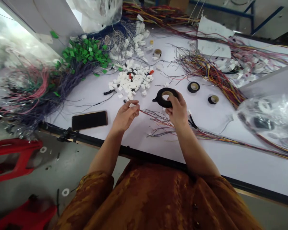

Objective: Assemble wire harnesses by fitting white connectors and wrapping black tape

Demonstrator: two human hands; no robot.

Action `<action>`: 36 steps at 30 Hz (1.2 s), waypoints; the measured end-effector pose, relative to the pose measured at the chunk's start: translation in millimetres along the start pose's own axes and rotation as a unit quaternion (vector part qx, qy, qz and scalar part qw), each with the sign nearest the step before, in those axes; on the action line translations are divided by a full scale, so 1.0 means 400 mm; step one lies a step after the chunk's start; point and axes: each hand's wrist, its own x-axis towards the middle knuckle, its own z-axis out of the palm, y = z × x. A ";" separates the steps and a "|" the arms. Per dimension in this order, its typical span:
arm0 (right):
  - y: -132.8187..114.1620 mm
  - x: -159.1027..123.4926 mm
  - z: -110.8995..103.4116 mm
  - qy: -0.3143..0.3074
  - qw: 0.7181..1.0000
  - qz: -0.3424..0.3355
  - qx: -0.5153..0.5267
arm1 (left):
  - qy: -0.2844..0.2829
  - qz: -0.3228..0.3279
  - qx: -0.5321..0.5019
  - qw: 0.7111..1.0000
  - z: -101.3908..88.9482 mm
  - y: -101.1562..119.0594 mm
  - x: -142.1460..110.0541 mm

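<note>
My right hand (176,108) is closed round a roll of black tape (166,96), held just above the white table (206,115). My left hand (126,114) pinches the end of a bundle of thin coloured wires (158,119). The bundle stretches between both hands and trails off to the right over the table. A small white connector shows at my left fingertips.
A pile of white connectors (132,81) lies just beyond my hands. A black phone (89,120) rests at the left by the table edge. Two smaller tape rolls (193,87) sit to the right. Green-tagged wire bundles (86,54) fill the far left; plastic bags (268,118) at right.
</note>
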 end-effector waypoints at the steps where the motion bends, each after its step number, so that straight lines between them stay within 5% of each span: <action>1: 0.003 0.000 0.004 -0.005 0.999 -0.019 -0.027 | -0.015 -0.033 -0.064 0.997 -0.004 0.001 0.004; 5: 0.034 -0.008 0.036 -0.016 0.982 -0.120 -0.147 | 0.021 -0.053 -0.137 0.989 -0.001 -0.003 0.015; 10: 0.066 -0.013 0.049 -0.037 0.934 -0.244 -0.258 | 0.023 0.033 -0.017 0.999 -0.002 -0.007 0.025; 15: 0.061 -0.057 0.029 -0.084 0.912 -0.271 -0.298 | 0.022 0.059 0.053 0.997 -0.007 0.003 0.032; 22: 0.111 -0.160 0.008 -0.187 0.853 -0.310 -0.376 | 0.025 0.010 0.020 0.999 -0.002 0.024 0.036; 25: 0.095 -0.151 -0.003 -0.161 0.900 -0.264 -0.308 | 0.024 -0.009 0.019 0.999 -0.009 0.023 0.034; 29: 0.026 -0.062 0.000 -0.115 0.973 -0.117 -0.164 | 0.004 0.015 0.044 0.999 -0.012 0.025 0.022; 32: -0.006 0.002 0.021 -0.140 0.981 -0.049 -0.124 | 0.005 0.016 0.061 0.998 -0.010 0.030 0.015; 36: -0.012 0.012 0.042 -0.157 0.974 -0.056 -0.154 | 0.006 0.024 0.058 0.998 -0.009 0.025 0.021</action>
